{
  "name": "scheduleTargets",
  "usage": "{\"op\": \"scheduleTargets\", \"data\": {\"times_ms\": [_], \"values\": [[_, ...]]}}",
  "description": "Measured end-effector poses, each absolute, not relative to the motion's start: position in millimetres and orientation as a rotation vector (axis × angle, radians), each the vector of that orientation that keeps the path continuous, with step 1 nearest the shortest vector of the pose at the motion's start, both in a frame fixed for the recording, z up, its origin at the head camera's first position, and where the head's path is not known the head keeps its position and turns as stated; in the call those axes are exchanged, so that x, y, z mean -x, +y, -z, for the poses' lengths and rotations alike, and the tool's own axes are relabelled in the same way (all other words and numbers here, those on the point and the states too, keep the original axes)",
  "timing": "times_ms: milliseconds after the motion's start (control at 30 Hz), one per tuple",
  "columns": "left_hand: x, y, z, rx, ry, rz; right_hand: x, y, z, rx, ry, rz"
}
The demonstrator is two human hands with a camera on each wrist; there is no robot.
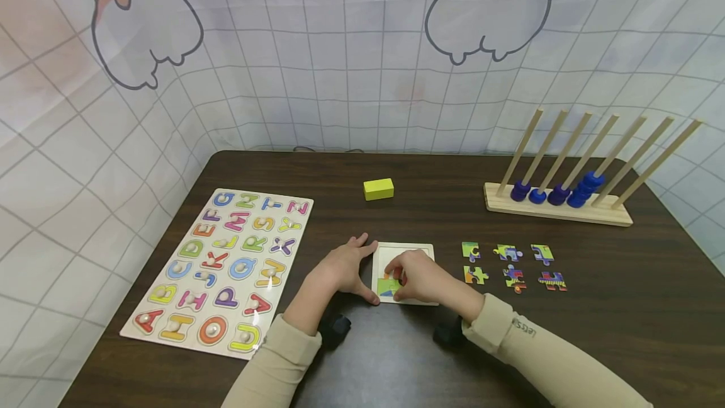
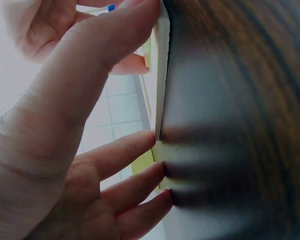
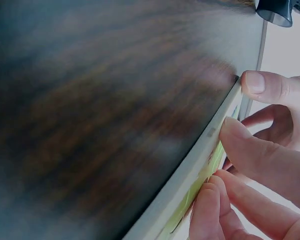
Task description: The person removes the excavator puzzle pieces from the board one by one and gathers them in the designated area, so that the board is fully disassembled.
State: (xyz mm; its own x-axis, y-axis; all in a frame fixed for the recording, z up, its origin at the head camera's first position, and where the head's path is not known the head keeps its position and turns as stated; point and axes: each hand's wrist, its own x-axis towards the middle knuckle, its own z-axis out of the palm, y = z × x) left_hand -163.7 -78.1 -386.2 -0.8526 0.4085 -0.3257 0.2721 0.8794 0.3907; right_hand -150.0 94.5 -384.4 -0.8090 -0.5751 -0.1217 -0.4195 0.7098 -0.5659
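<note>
The shallow puzzle tray (image 1: 389, 253) lies flat on the bench (image 1: 442, 206), directly between the hands; it looks almost square, so I find no clear long axis, and its sides run nearly straight with the bench's far edge. The six loose pieces (image 1: 514, 274) lie to the right of the tray, in two rows; the right hand (image 1: 421, 276) is therefore the nearer one to them, while it reaches over the tray's right half; the fitted pieces (image 1: 387, 288) sit in the near left part. The left hand (image 1: 342, 266) is spread wide, with thumb and index finger touching the tray's left side (the lower fingers meet the bench, as the left wrist view shows); the right hand is bent, its fingertips on the green pieces and its thumb at the near rim; whether it pinches a piece, I cannot tell.
</note>
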Motion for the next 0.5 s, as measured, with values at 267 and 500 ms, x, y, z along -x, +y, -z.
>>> {"op": "scheduleTargets", "data": {"times_ms": [267,500], "values": [[163.2,-78.1,385.9,-0.504,2.647,-0.49,149.4,92.5,385.6,0.773,2.656,0.749],[162.6,-78.0,385.4,-0.5,2.65,-0.496,146.7,90.2,383.5,0.717,2.687,0.756]]}}
